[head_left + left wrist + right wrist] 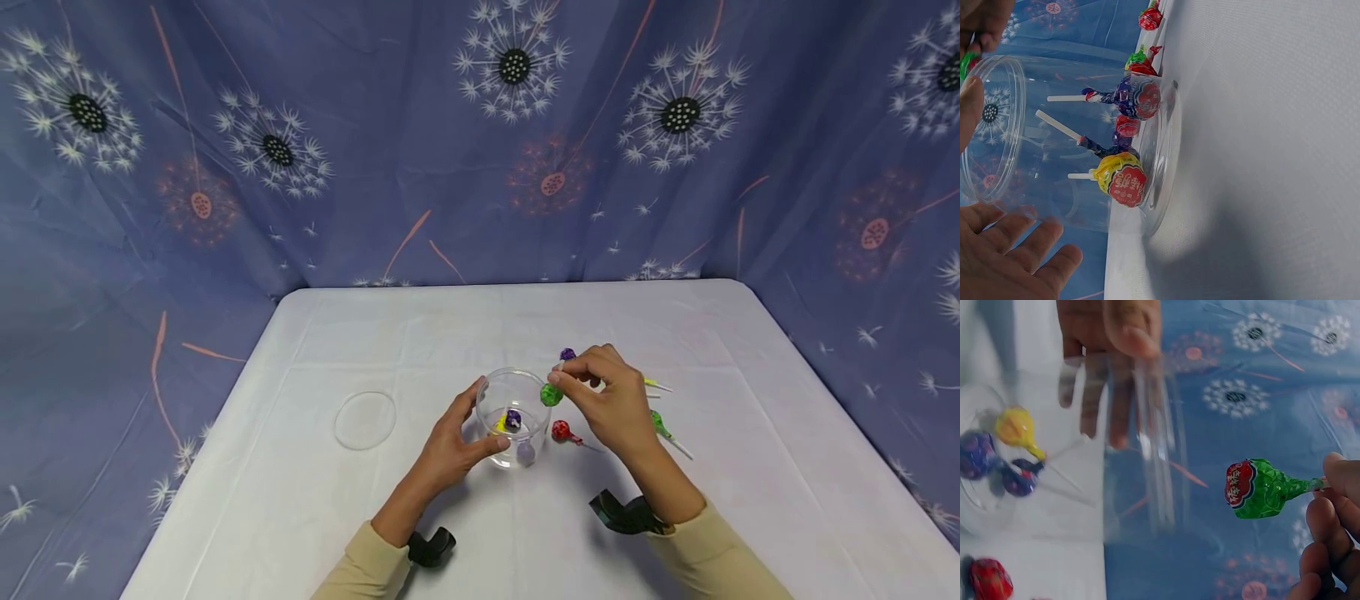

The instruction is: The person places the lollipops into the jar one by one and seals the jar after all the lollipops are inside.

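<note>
A clear plastic jar (536,435) stands on the table, held around its side by my left hand (448,448), thumb in front and fingers behind. Inside it lie a yellow lollipop (1121,180) and two purple lollipops (1138,97), heads down on the bottom. My right hand (611,406) pinches a green lollipop (1257,487) by its stick, just under the wrapper. This lollipop's head points toward the jar and is beside its rim, at the right. A red lollipop (561,431) rests on the table just right of the jar.
Left of the jar a round clear lid (365,420) lies flat on the white table (315,517). Another green lollipop (658,423) and a yellow stick (657,384) show beyond my right hand. A purple lollipop (567,354) is behind it. A patterned curtain (420,167) borders the table.
</note>
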The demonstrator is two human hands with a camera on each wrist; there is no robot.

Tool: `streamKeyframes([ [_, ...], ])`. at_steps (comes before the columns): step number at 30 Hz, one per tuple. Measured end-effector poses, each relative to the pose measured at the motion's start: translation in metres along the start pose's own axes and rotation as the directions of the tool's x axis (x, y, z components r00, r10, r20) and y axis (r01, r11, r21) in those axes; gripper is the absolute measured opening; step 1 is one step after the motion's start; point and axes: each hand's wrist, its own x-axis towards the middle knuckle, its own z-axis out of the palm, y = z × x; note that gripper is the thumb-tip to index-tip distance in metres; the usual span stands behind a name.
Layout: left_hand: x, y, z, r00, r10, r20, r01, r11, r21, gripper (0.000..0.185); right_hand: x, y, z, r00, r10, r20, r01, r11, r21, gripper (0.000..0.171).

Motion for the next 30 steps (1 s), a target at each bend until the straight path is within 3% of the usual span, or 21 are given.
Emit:
streamKeyframes([
  [15, 0.0, -0.003, 0.0, 0.999, 0.035, -0.005, -0.036, 0.999, -0.03, 0.086, 0.001, 0.012, 0.051, 0.977, -0.13, 0.171, 0.155, 0.978, -0.141, 0.009],
  [23, 0.002, -0.005, 0.0, 1.0, 0.02, 0.012, -0.019, 0.998, -0.06, 0.089, 0.004, 0.011, 0.064, 0.968, -0.144, 0.206, 0.191, 0.954, -0.232, 0.011],
  [30, 0.0, -0.004, -0.002, 0.999, 0.044, 0.011, -0.044, 0.998, -0.054, 0.087, 0.006, 0.012, 0.069, 0.961, -0.145, 0.237, 0.206, 0.943, -0.261, 0.01],
])
